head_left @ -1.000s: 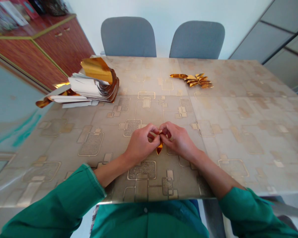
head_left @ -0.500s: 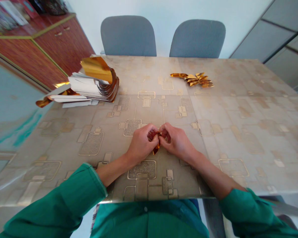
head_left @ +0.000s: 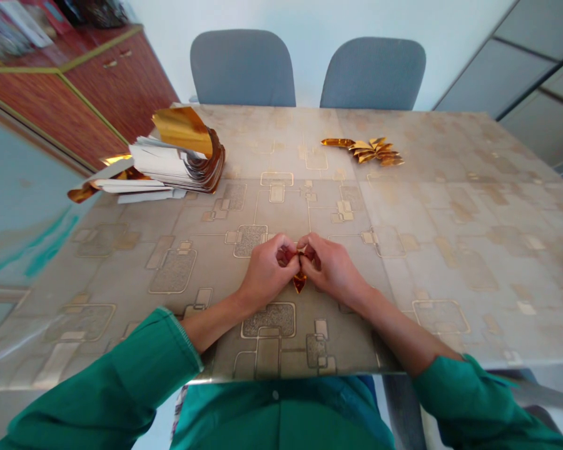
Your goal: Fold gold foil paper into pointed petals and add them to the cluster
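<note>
Close to the table's near side, my left hand [head_left: 273,267] and my right hand [head_left: 331,265] meet with fingertips almost touching. Both are closed in a pinch on one small piece of gold foil paper [head_left: 299,282]. A pointed, folded tip of it sticks out below the thumbs, toward me; the rest is hidden by my fingers. Farther back on the right lies a cluster of folded gold paper pieces [head_left: 375,152], with a long narrow strip end at its left.
A thick stack of gold-and-white paper sheets [head_left: 169,164] rests at the table's far left, its top sheet curling up. Two grey chairs [head_left: 242,69] stand behind the patterned tablecloth [head_left: 450,250]. A reddish wooden cabinet [head_left: 117,81] is at the left.
The foil's pointed tip has swung slightly to the right and now points more squarely toward me. Both hands keep their pinch in nearly the same spot.
</note>
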`<state>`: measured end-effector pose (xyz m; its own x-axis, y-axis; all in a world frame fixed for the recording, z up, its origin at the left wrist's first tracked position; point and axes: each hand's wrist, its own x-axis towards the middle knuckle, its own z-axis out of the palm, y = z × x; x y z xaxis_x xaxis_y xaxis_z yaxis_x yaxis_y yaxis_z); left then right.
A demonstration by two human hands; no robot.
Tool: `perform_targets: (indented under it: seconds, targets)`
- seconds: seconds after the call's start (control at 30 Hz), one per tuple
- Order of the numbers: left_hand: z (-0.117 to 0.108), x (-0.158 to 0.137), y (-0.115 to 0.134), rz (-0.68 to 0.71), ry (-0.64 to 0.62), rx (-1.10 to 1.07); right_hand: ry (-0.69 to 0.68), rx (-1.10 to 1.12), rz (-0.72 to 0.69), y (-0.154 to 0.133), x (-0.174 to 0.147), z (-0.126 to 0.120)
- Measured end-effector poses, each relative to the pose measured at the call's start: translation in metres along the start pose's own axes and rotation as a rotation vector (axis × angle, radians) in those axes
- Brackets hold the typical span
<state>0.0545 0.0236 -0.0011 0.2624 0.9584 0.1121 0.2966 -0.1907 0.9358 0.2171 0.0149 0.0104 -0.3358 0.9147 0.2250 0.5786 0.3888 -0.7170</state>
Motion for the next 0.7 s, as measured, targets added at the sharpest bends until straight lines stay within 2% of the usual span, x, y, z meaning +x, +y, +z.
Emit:
perform_targets:
  seconds: [0.17, 0.33, 0.47, 0.6, 0.7]
  targets:
    - [0.0, -0.002, 0.002, -0.01, -0.004, 0.004, 0.016, 0.009, -0.004, 0.002, 0.0, 0.003]
    - [0.0, -0.004, 0.012, -0.04, -0.037, -0.053, 0.192, 0.152, 0.145, 0.003, 0.001, 0.003]
    - [-0.003, -0.006, 0.017, -0.033, -0.149, -0.123, 0.283, 0.242, 0.227, 0.005, 0.004, -0.002]
    - [-0.01, -0.006, 0.015, 0.093, -0.302, -0.112, 0.28, 0.256, 0.218, 0.008, 0.006, -0.006]
    - [-0.015, -0.003, 0.013, 0.25, -0.387, 0.078, 0.283, 0.276, 0.22, 0.01, 0.006, -0.008]
